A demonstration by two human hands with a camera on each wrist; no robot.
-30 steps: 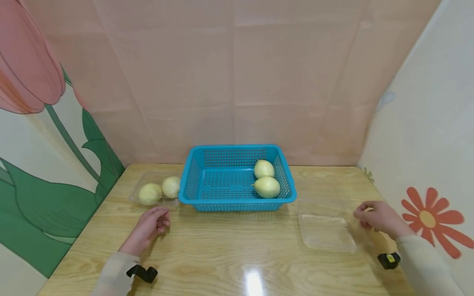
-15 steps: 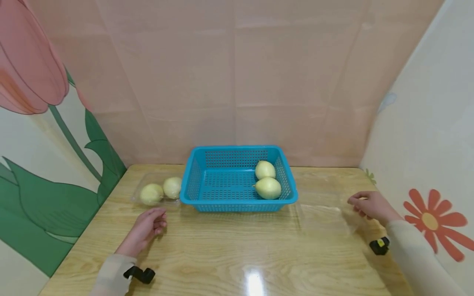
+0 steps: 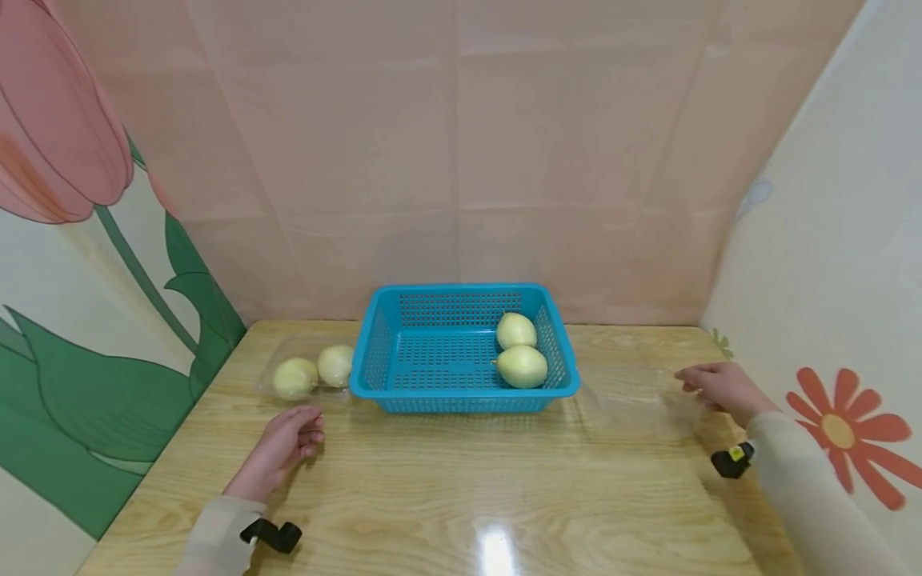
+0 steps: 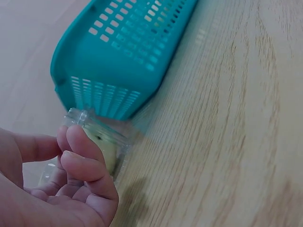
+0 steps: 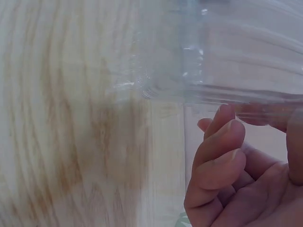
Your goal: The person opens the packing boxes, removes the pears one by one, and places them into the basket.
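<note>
Clear box (image 3: pixel 634 404), head view: right of centre, just beside the blue basket (image 3: pixel 461 405), its right edge at the fingertips of the right hand (image 3: pixel 720 390).
Basket fruits (image 3: pixel 522 366), head view: two, at the basket's right side, nearest the clear box.
Left hand (image 3: pixel 281 446), head view: lower left, just below a filled box (image 3: pixel 301 344) with two pale fruits (image 3: pixel 294 379).
Left fingers, left wrist view: lower left, loosely bent, grasping nothing visible; best rested clear of the filled box behind them.
Right fingers, right wrist view: lower right, thumb and forefinger pinching the thin plastic, the others curled below; whether they grip lid or tray I cannot tell through the transparency.
Handling, right wrist view: such plastic probably flexes, so a light pinch near the corner, kept level and off the basket's rim, should serve best.
</note>
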